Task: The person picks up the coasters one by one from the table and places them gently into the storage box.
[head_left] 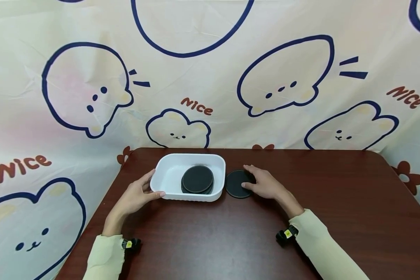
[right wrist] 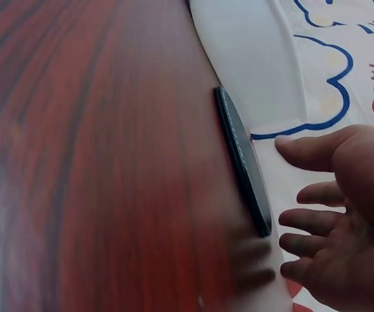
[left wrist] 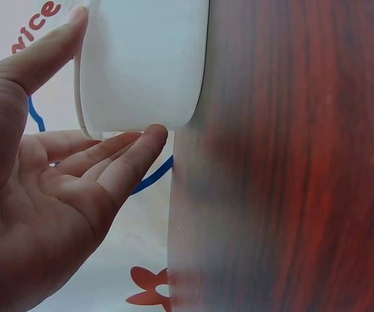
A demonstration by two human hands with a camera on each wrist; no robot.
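Note:
A white rectangular tray (head_left: 168, 175) stands near the table's far edge. Inside it, toward its right end, lies a short stack of round black coasters (head_left: 197, 179). My left hand (head_left: 136, 194) holds the tray's left end, thumb on the front rim and fingers against the end wall; the left wrist view shows this grip on the white wall (left wrist: 145, 65). Just right of the tray, a single black coaster (head_left: 238, 184) with a stitched edge (right wrist: 242, 159) lies flat on the table. Over its right side is my right hand (head_left: 264, 183), fingers spread and loosely bent, thumb above the coaster.
The dark reddish-brown wooden table (head_left: 210, 237) extends to the front and right. Behind it hangs a pale cloth (head_left: 196, 77) printed with blue-outlined bears and red lettering. A small black camera (head_left: 287, 235) is strapped at each wrist.

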